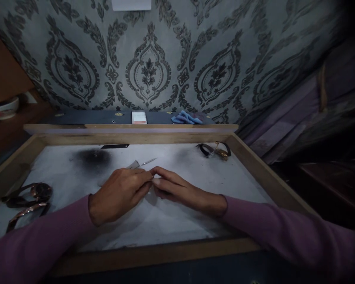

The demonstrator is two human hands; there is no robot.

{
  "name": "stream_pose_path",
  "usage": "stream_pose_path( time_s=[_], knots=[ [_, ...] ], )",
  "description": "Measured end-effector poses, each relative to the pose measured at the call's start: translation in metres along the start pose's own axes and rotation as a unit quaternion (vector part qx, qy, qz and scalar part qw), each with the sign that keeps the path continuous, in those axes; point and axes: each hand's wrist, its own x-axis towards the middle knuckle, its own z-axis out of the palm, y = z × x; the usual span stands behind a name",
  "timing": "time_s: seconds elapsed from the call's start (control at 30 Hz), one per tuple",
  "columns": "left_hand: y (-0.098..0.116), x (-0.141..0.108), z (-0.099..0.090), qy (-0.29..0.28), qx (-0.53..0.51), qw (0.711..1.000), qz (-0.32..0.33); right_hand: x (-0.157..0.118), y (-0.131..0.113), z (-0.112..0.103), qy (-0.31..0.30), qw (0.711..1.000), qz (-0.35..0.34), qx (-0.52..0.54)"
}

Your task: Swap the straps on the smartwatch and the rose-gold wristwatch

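Observation:
My left hand and my right hand meet over the middle of a white-bottomed shallow wooden tray. Both are closed, thumbs and fingertips pressed together at one spot. Whatever they pinch there is too small and covered to name. Just beyond my left knuckles shows a slim pointed tool beside a short grey cylindrical piece. My left hand partly covers that piece, and I cannot tell whether it touches it.
Two wristwatches with dark straps lie at the tray's left. More watches, one gold-coloured, sit at the far right corner. A flat black strip lies near the back wall. Behind the tray are a small white box and a blue cloth.

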Motion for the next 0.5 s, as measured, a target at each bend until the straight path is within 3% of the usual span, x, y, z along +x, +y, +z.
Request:
stream_pose_path(
  time_s=[0.1, 0.5],
  knots=[
    [0.001, 0.001, -0.001, -0.009, -0.018, 1.000, -0.012, 0.002, 0.006, -0.001, 0.002, 0.998, 0.031, 0.047],
    [0.004, 0.005, -0.005, -0.042, -0.050, 0.997, -0.041, 0.005, 0.013, -0.007, 0.010, 0.993, 0.051, 0.108]
  ],
)
